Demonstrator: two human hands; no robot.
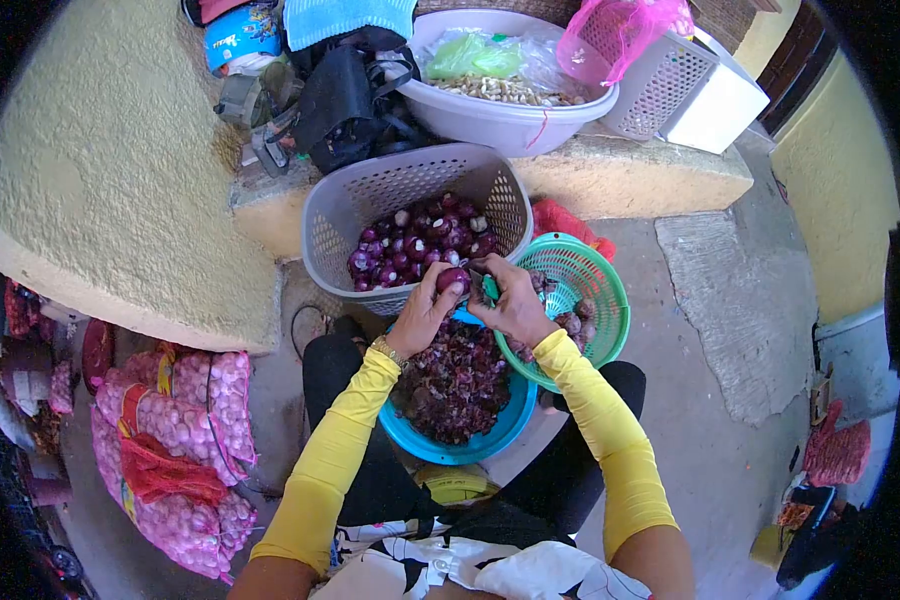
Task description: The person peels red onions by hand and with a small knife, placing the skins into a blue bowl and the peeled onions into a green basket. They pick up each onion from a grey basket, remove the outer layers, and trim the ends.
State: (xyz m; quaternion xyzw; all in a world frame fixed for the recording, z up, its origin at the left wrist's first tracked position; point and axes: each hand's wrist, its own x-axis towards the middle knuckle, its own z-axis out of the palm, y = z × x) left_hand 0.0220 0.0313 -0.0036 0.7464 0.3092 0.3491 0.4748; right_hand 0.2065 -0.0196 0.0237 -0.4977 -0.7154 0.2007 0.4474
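My left hand [422,318] grips a shiny purple-red onion [453,279] between thumb and fingers, above the near edge of a grey plastic basket [320,235]. Close beside it, my right hand [520,305] is closed around a small knife with a green handle [490,288]; its dark blade points toward the onion and is partly hidden. Peeled purple onions [410,243] lie in the basket. Below my hands, dark onion skins [450,390] fill a blue basin [458,456]. A green colander [622,300] at the right holds several brownish unpeeled onions [582,318].
Pink mesh sacks of pale bulbs [185,430] stand on the floor at left. Along the concrete ledge [630,180] sit a large pale tub [515,125], a black bag [340,115] and a perforated grey basket [660,90]. Red netting [565,222] lies behind the colander.
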